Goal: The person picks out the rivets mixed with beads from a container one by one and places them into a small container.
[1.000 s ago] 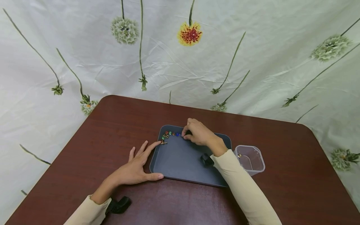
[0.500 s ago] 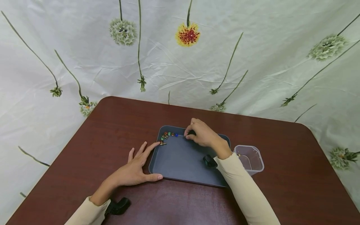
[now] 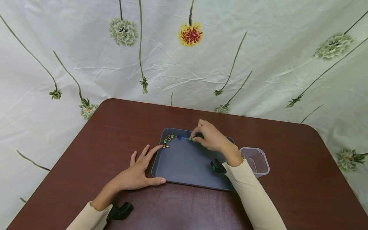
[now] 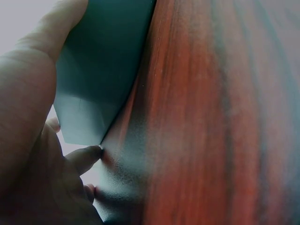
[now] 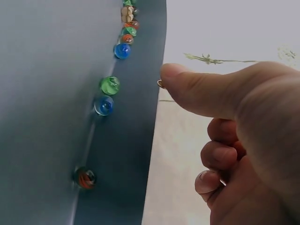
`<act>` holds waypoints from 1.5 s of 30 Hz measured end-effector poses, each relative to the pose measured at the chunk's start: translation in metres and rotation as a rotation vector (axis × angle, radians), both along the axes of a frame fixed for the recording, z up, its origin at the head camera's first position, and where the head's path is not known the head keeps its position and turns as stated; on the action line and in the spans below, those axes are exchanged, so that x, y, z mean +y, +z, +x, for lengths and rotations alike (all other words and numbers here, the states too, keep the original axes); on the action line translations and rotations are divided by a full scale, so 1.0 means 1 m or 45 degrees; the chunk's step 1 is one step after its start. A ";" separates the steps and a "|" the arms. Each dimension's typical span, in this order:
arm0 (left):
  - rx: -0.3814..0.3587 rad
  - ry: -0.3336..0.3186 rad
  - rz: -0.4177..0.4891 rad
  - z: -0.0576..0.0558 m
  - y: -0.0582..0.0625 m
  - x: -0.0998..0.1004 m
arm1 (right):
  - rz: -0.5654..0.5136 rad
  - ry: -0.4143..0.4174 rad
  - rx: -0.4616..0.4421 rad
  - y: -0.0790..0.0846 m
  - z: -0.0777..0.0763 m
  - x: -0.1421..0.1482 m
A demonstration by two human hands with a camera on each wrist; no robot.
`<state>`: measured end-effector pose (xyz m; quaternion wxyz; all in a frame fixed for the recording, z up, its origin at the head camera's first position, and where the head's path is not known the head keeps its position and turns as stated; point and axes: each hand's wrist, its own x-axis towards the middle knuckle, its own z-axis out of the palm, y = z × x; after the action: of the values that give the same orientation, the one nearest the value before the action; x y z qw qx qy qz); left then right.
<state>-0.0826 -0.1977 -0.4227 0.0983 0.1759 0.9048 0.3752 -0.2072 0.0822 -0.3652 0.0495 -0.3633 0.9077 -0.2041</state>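
A dark grey tray lies on the table. My left hand rests spread at its left end, index fingertip at the left rim and thumb at the front edge. In the left wrist view its thumb lies along the tray wall. Over the tray's far side my right hand pinches a small gold-coloured piece, mostly hidden behind the thumb. A green marble and a blue marble lie below that thumb, an orange-streaked marble farther along. Toward the left corner runs a row ending in another blue marble.
Small gold pieces lie among the marbles at the tray's far left. A clear plastic box stands just right of the tray, partly behind the right sleeve. A flower-print cloth hangs behind the brown table.
My right hand has shifted a little to the right along the tray's far side, and a green marble now shows at its fingertips. The left hand has kept its place.
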 end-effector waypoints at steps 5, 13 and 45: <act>0.003 -0.005 -0.002 0.000 -0.001 0.000 | 0.003 -0.017 0.001 0.003 0.004 0.006; 0.008 -0.010 -0.003 0.000 -0.002 0.000 | -0.046 -0.060 -0.022 0.002 0.010 0.017; 0.007 -0.004 -0.007 0.000 0.000 0.000 | -0.134 -0.136 0.041 0.027 0.044 0.099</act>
<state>-0.0822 -0.1980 -0.4225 0.0968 0.1782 0.9058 0.3720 -0.1634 0.1817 -0.3385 0.0049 -0.3197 0.9144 -0.2482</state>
